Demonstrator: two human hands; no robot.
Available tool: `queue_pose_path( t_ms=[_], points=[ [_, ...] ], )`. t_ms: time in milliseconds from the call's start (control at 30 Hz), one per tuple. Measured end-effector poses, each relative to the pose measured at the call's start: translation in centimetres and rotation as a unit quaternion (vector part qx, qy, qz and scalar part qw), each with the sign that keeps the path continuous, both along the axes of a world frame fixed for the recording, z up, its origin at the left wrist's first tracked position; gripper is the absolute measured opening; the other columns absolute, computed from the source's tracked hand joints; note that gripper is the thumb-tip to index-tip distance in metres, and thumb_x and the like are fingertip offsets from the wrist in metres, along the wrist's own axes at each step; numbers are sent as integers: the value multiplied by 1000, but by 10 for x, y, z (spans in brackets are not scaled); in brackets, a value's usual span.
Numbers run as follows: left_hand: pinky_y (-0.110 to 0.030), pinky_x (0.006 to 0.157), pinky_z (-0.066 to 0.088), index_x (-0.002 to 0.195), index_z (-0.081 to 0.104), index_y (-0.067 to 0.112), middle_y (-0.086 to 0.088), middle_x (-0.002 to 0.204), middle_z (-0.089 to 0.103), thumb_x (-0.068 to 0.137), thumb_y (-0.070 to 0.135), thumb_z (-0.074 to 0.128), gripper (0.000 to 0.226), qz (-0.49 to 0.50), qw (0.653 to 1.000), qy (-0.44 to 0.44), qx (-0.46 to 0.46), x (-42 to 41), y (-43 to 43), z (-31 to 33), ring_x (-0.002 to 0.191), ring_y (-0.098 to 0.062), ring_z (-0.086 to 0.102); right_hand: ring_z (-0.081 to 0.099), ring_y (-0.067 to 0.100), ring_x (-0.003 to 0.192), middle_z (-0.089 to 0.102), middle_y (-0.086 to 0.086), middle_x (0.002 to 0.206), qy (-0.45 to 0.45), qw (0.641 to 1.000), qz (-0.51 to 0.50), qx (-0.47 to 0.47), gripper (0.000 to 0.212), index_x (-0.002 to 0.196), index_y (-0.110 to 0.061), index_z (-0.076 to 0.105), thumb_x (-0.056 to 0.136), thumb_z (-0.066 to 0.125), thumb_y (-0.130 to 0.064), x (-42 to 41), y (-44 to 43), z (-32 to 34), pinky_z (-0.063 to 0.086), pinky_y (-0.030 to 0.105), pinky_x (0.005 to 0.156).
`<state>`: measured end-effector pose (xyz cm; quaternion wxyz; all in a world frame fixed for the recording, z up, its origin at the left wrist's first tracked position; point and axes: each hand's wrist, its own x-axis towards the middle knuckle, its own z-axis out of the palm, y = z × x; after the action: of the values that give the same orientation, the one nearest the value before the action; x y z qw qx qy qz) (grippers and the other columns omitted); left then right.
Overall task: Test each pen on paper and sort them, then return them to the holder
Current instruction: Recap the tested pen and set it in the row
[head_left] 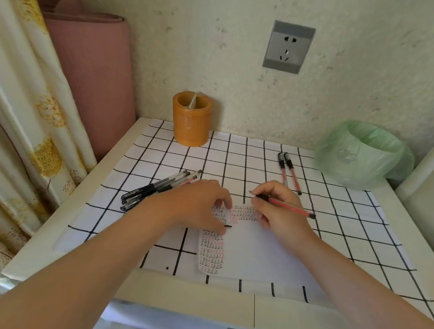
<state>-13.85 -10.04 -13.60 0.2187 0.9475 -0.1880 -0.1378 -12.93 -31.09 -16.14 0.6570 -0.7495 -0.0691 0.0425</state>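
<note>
My right hand (pixel 280 213) grips a red pen (pixel 290 206) that lies nearly level above the white paper (pixel 255 250), its tip pointing left. The paper bears rows of small black and red marks. My left hand (pixel 198 205) rests on the paper's left part with fingers curled; a small dark piece, maybe a pen cap (pixel 228 226), shows at its fingertips. A bunch of several black pens (pixel 155 189) lies to the left of that hand. Two red pens (pixel 288 171) lie side by side at the back right. The orange holder (pixel 191 119) stands at the back, holding no pens.
A black-grid white sheet (pixel 350 230) covers the small table. A bin lined with a green bag (pixel 362 154) sits at the back right corner. A pink rolled mat (pixel 91 78) and a curtain (pixel 16 118) stand at left; a wall socket (pixel 288 48) is above.
</note>
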Motion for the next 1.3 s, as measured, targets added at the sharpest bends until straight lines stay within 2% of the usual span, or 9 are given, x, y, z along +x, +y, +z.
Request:
queue_pose_path(
  t_ms=[133, 267, 433, 567, 633, 733, 833, 1033, 1300],
  points=[
    [-30, 91, 48, 113, 59, 33, 12, 109, 53, 73, 43, 84, 48, 2, 1000, -17, 14, -2, 3, 3, 102, -8, 51, 55, 25, 53, 68, 12, 78, 8, 999, -39, 34, 26, 99, -19, 74, 94, 59, 1, 4, -2, 4, 44, 30, 44],
    [-24, 83, 40, 99, 67, 32, 14, 103, 52, 77, 42, 81, 28, -11, 999, -40, 30, -3, 2, 1, 96, -5, 47, 64, 26, 63, 69, 17, 104, 36, 995, -3, 95, 34, 124, -12, 64, 100, 45, 4, 3, -3, 11, 54, 35, 51],
    [-20, 73, 42, 101, 68, 30, 18, 96, 56, 91, 33, 67, 11, 21, 999, -48, 12, -1, 1, 4, 93, -4, 55, 61, 28, 61, 63, 18, 106, 159, 962, 10, 220, 37, 127, -12, 62, 102, 37, 0, 5, 0, 30, 52, 35, 50],
    [-26, 76, 50, 107, 62, 32, 15, 98, 64, 98, 33, 56, 11, 77, 994, -76, -28, 1, 8, 12, 91, -5, 59, 57, 21, 54, 72, 9, 93, 71, 996, 27, 51, 47, 128, -35, 52, 94, 57, -2, 6, -4, 37, 41, 29, 45],
    [-20, 73, 47, 106, 63, 31, 15, 97, 63, 95, 30, 62, 10, 86, 992, -86, -46, 0, 12, 14, 88, -3, 57, 62, 17, 54, 76, 1, 89, 20, 997, 24, -73, 38, 118, -30, 59, 88, 70, -9, 8, -4, 38, 42, 25, 49],
    [-9, 68, 40, 99, 66, 27, 16, 91, 61, 88, 22, 73, 14, 97, 987, -106, -78, 2, 14, 15, 82, 3, 55, 60, 1, 57, 74, -11, 84, -57, 971, 24, -230, 15, 93, -30, 71, 84, 76, -19, 9, -5, 31, 45, 20, 58],
    [-7, 64, 37, 97, 66, 25, 18, 86, 59, 86, 20, 75, 15, 103, 984, -114, -86, 2, 13, 15, 78, 4, 55, 58, -7, 75, 69, -23, 89, -103, 930, 23, -352, 10, 91, -39, 71, 85, 73, -32, 6, -4, 29, 46, 20, 67],
    [-9, 65, 40, 96, 66, 25, 16, 89, 62, 85, 23, 77, 16, 98, 985, -110, -90, 1, 12, 17, 80, 0, 57, 59, 0, 89, 66, -21, 90, -158, 918, 41, -363, 11, 94, -39, 72, 85, 71, -32, 6, 2, 27, 52, 33, 80],
    [-11, 65, 41, 92, 66, 28, 18, 84, 63, 82, 27, 79, 17, 90, 986, -94, -103, -1, 8, 15, 78, 3, 58, 58, -7, 87, 64, -21, 91, -170, 919, 70, -349, 14, 98, -36, 71, 88, 69, -28, 5, 10, 23, 48, 22, 78]
  ],
)
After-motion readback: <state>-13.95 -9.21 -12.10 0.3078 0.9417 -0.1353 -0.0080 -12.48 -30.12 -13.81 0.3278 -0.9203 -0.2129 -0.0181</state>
